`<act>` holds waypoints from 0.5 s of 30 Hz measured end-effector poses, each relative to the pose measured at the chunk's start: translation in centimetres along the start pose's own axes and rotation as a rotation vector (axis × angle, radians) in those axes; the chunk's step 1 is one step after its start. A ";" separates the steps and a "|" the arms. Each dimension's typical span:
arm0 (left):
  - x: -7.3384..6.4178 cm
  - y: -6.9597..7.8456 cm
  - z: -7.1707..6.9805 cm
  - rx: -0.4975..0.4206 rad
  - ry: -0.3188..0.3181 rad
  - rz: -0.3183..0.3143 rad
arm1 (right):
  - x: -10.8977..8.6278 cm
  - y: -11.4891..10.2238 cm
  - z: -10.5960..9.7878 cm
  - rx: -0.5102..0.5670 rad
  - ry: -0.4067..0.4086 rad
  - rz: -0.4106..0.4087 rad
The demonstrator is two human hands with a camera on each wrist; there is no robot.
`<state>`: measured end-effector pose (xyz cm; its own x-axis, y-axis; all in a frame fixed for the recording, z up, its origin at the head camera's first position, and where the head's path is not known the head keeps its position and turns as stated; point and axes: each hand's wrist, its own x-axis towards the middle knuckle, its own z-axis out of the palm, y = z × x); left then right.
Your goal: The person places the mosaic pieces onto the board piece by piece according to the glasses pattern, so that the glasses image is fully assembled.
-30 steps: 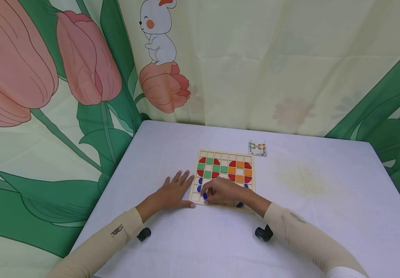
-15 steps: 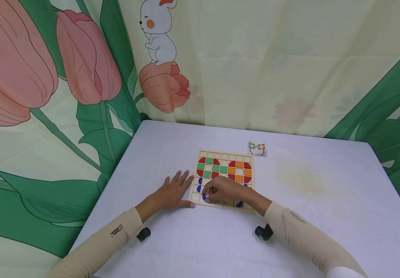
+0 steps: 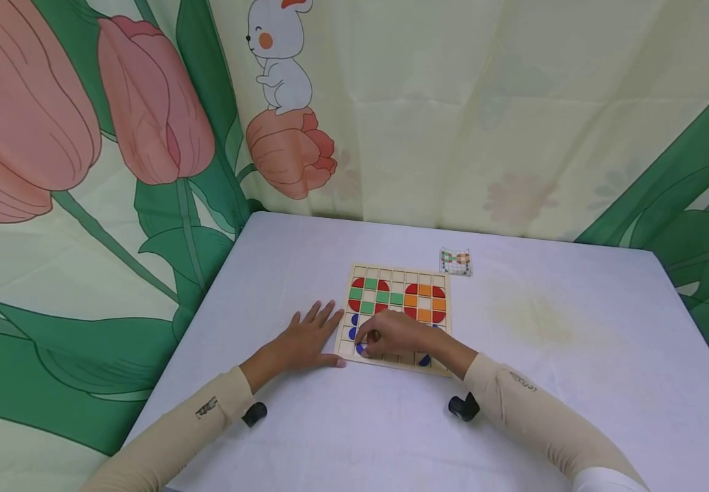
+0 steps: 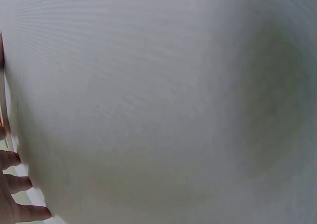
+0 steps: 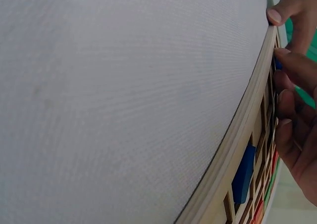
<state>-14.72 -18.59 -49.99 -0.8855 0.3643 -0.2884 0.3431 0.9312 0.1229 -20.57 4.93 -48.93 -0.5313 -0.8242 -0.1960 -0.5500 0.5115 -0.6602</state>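
Note:
A wooden grid board (image 3: 398,277) lies on the table, set with red, green, orange and blue pieces. My right hand (image 3: 396,332) is over its lower left part and pinches a blue rounded piece (image 3: 359,349) between thumb and index finger. The right wrist view shows a sliver of that blue piece (image 5: 278,64) at the fingertips. My left hand (image 3: 303,342) lies palm down with fingers spread, touching the board's left edge. Two blue pieces (image 3: 353,326) sit in the left column. Another blue piece (image 3: 424,361) is near the bottom right. My right hand hides several middle cells.
A small pattern card (image 3: 456,262) lies behind the board's far right corner. White cloth covers the table (image 3: 545,383). A printed curtain (image 3: 428,123) hangs along the far edge. Black wrist cameras (image 3: 465,408) sit under both forearms.
My right hand has shifted slightly left, and the blue piece at its fingertips has moved a little left with it. My left hand stays at the board's edge.

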 end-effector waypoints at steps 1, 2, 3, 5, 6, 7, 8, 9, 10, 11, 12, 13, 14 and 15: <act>0.0 0.0 -0.1 0.000 -0.002 0.003 | -0.1 0.0 0.0 -0.004 0.002 0.001; 0.1 0.1 -0.2 -0.003 -0.001 0.007 | -0.2 0.0 -0.1 -0.007 0.003 0.003; 0.1 0.1 -0.2 -0.002 -0.004 0.011 | -0.3 -0.1 -0.2 -0.009 0.003 0.005; 0.2 0.2 -0.3 -0.004 -0.008 0.018 | -0.6 0.0 -0.4 -0.012 0.005 0.014; 0.2 0.2 -0.3 -0.004 -0.009 0.018 | -0.7 0.0 -0.5 -0.012 0.008 0.017; 0.2 0.2 -0.4 -0.003 -0.010 0.017 | -0.8 0.2 -0.6 -0.013 0.011 0.021; 0.2 0.2 -0.4 0.000 -0.010 0.016 | -1.0 0.4 -0.8 -0.013 0.015 0.026; 0.3 0.2 -0.4 0.006 -0.014 0.012 | -1.2 0.6 -1.0 -0.016 0.020 0.034; 0.3 0.2 -0.3 0.010 -0.015 0.009 | -1.6 0.7 -1.3 -0.014 0.024 0.045; 0.3 0.2 -0.3 0.017 -0.017 0.005 | -2.0 0.9 -1.5 -0.012 0.031 0.055; 0.3 0.2 -0.3 0.022 -0.019 0.000 | -2.5 1.0 -1.8 -0.006 0.036 0.063; 0.3 0.2 -0.3 0.026 -0.021 -0.005 | -3.0 1.2 -2.2 0.000 0.042 0.071; 0.3 0.2 -0.3 0.027 -0.020 -0.009 | -3.6 1.3 -2.5 0.001 0.050 0.074; 0.2 0.2 -0.3 0.028 -0.025 -0.016 | -4.3 1.5 -2.8 0.002 0.058 0.080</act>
<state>-14.95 -18.34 -49.77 -0.8829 0.3495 -0.3135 0.3382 0.9366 0.0917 -20.92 9.90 -46.99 -0.6103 -0.7649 -0.2060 -0.5025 0.5748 -0.6458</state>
